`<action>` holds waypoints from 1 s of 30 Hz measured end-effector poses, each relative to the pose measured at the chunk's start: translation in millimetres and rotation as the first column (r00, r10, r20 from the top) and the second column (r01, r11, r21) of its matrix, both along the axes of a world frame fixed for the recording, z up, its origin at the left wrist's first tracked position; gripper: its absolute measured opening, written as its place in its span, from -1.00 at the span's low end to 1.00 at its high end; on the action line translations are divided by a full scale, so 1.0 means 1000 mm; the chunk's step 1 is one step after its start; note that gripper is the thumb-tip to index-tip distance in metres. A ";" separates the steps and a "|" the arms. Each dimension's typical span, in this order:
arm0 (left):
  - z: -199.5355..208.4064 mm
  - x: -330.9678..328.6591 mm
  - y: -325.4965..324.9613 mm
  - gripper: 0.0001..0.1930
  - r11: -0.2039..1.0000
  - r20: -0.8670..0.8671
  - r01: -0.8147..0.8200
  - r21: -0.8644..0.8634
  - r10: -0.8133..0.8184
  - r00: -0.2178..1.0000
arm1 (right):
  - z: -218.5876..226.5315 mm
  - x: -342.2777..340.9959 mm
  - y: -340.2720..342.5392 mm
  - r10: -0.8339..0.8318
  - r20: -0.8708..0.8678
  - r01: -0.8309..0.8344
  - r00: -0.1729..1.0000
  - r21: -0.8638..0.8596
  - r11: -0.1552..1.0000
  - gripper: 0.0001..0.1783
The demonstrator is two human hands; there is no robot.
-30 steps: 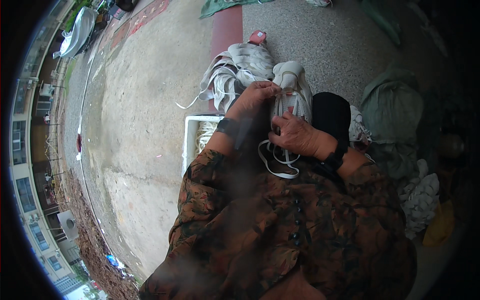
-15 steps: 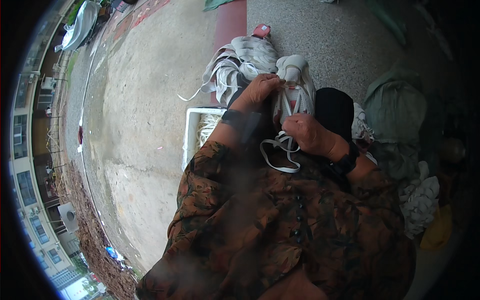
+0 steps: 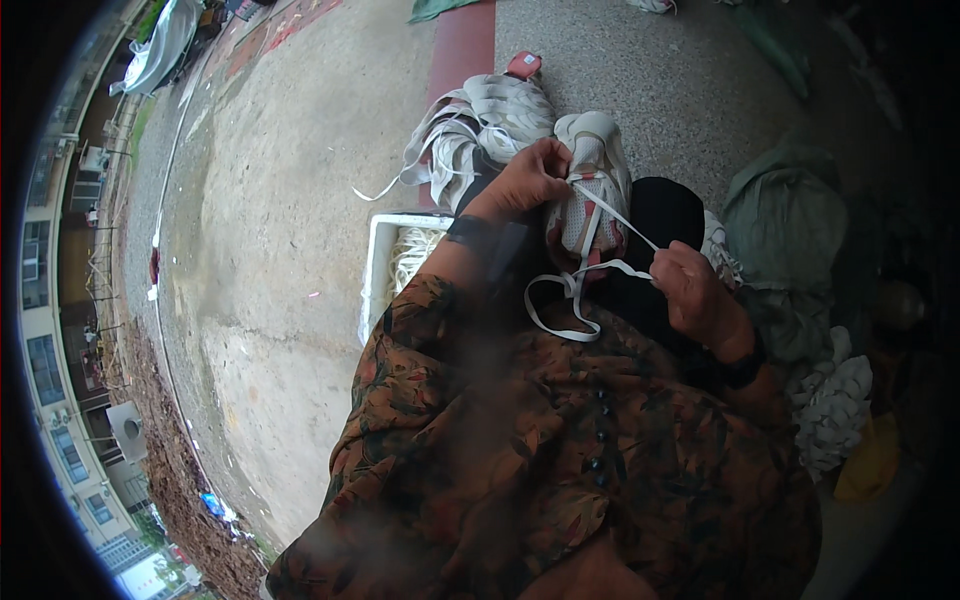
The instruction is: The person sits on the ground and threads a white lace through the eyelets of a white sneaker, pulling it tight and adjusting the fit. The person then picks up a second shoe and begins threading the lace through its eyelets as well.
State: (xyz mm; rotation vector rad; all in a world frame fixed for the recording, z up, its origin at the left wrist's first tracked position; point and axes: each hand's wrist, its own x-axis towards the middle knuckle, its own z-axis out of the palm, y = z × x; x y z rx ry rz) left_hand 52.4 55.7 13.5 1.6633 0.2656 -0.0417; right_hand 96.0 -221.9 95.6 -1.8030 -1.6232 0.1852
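A white mesh sneaker with reddish accents rests on my lap, its toe pointing toward me. At its left edge, near the top of the lacing, my left hand is closed in a pinch; what lies between the fingertips is too small to make out. My right hand, to the right of the toe, grips a white shoelace. The lace runs taut from the shoe's upper part to those fingers. Its loose part curves in a loop below the toe, over my patterned shirt.
A pile of white shoes and laces lies beyond my left hand. Left of my lap stands a white foam box with coiled laces inside. To the right are a green sack and a heap of white pieces beside something yellow.
My right hand has moved right, away from the shoe, drawing the lace out straight. My left hand stays by the shoe's edge, with its fingers slightly shifted.
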 end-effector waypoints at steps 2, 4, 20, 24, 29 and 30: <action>-0.004 -0.002 -0.002 -0.68 0.995 0.060 -0.044 0.087 0.038 0.997 | 0.011 -0.003 -0.006 -0.006 -0.155 0.003 0.988 -0.023 1.000 -0.87; -0.006 -0.007 -0.008 -0.73 0.978 0.152 -0.110 0.179 0.083 0.985 | 0.024 -0.002 -0.013 0.040 -0.331 -0.074 0.943 -0.091 0.993 -0.88; -0.005 -0.081 0.009 -0.93 0.937 0.239 -0.289 0.196 0.240 0.941 | 0.110 0.005 -0.091 -0.447 -0.424 0.202 0.787 -0.508 0.838 -0.83; -0.017 -0.087 0.016 -0.92 0.913 0.230 -0.338 0.228 0.286 0.930 | 0.059 0.017 -0.106 -0.477 -0.090 0.433 0.874 -0.301 0.850 -0.82; -0.003 -0.088 0.003 -0.91 0.909 0.214 -0.327 0.259 0.276 0.937 | 0.021 0.023 0.001 -0.348 -0.083 0.332 0.934 -0.163 0.929 -0.81; 0.002 -0.087 -0.002 -0.90 0.907 0.221 -0.315 0.279 0.259 0.940 | -0.003 0.027 0.020 -0.382 -0.050 0.374 0.923 -0.114 0.920 -0.78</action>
